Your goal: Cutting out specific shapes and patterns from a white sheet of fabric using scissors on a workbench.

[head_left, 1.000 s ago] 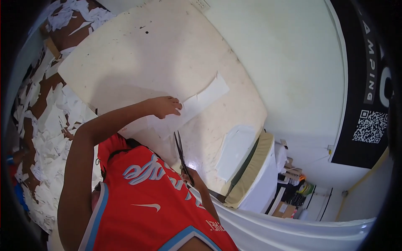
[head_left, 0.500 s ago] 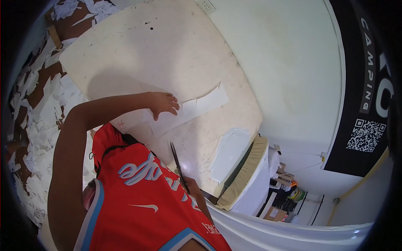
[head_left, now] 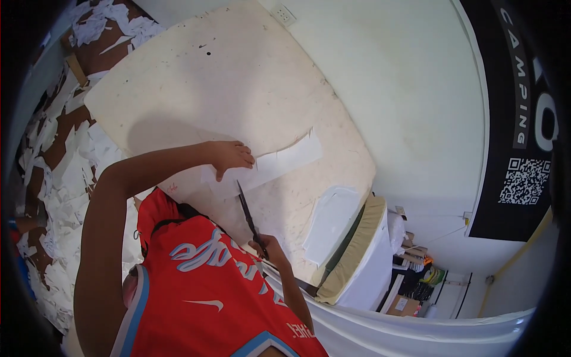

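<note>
A long white strip of thin sheet, paper or cloth, lies slantwise on the pale tabletop. Its far edge is curved and has small slits. My left hand rests palm down on the strip's left half, fingers stretched out and holding nothing. Below it, my right hand is closed round the handles of dark scissors. Their blades point up and away, with the tip by the strip's near edge, close to my left thumb. Whether the blades touch the strip I cannot tell.
Several white cut pieces lie at the table's right side, beside a padded beige-edged item. White scraps cover the brown floor on the left. A pale wall borders the table's right, with a black banner on it.
My right hand has raised the scissors away from my body, bringing their tip up to the strip. My left hand stays on the strip, its fingers lying flatter.
</note>
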The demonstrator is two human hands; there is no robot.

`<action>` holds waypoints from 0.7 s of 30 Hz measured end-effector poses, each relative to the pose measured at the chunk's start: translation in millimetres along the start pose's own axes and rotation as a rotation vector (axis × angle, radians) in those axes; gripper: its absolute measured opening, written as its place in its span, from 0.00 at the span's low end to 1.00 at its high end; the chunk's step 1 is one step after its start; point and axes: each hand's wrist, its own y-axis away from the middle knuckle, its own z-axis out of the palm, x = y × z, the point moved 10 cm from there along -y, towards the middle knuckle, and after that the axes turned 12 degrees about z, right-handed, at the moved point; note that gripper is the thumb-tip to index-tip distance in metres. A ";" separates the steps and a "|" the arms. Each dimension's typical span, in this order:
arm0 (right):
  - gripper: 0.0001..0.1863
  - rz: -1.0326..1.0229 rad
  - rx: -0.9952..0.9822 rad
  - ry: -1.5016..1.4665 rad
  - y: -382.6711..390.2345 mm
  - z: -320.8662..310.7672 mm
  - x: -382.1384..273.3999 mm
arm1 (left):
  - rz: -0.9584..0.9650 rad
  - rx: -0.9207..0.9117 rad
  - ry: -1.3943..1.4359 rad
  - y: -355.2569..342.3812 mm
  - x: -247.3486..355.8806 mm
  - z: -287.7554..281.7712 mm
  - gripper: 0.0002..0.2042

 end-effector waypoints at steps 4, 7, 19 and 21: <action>0.18 0.070 -0.039 -0.141 13.7 8.4 31.6 | -0.003 -0.001 -0.001 0.9 -1.1 -0.3 0.50; 0.16 -0.067 -0.121 -0.244 31.0 12.1 58.5 | 0.004 0.031 -0.004 3.3 -0.3 -5.4 0.49; 0.14 -0.048 -0.003 -0.182 -5.6 -31.7 19.9 | 0.000 0.085 0.023 5.2 -1.3 -6.0 0.50; 0.16 -0.016 0.106 -0.014 2.0 -35.0 -2.3 | -0.010 0.077 0.027 3.9 -1.2 -1.7 0.50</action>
